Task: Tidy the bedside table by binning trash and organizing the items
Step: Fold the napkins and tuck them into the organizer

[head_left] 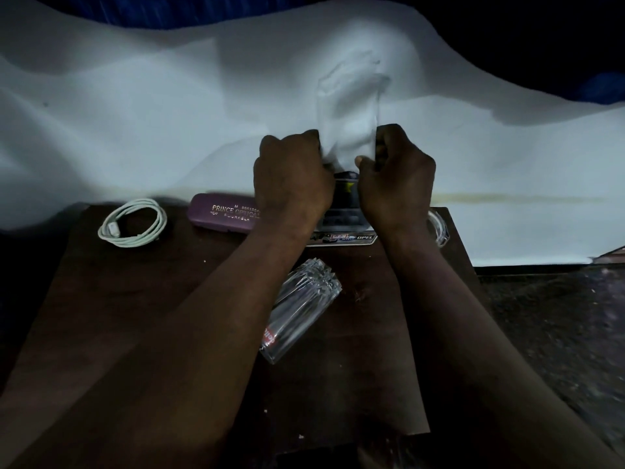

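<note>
1. Both grips were closed in a pinch on one thing; the left grip (292, 177) and the right grip (395, 177) had curled fingers and thumbs clamped on the two lower corners of a clear plastic wrapper (348, 106), which appeared empty, though it was blurred and hard to read.
2. That wrapper stood upright between and above the grips, rising against the white bed sheet (135, 113) past the far edge of the counter (135, 299); it touched nothing else that could be seen.
3. Just below the grips a dark carded pack (345, 236) with printed logos lay at the back of the counter; the wrists hid most of it.
4. By my reading the step in hand was the trash part of the task; the wrapper looked like rubbish lifted clear for binning, or about to be crumpled.
5. No bin was in view; the next move likely called for scrunching the plastic into one grip and carrying it off the counter.
6. Sorting remained; a coiled white cable (133, 223) and a purple spectacle case (220, 214) sat at the back left, a glass tumbler (301, 306) lay on its side between the forearms, and a small clear item (439, 228) rested at the right edge.
</note>
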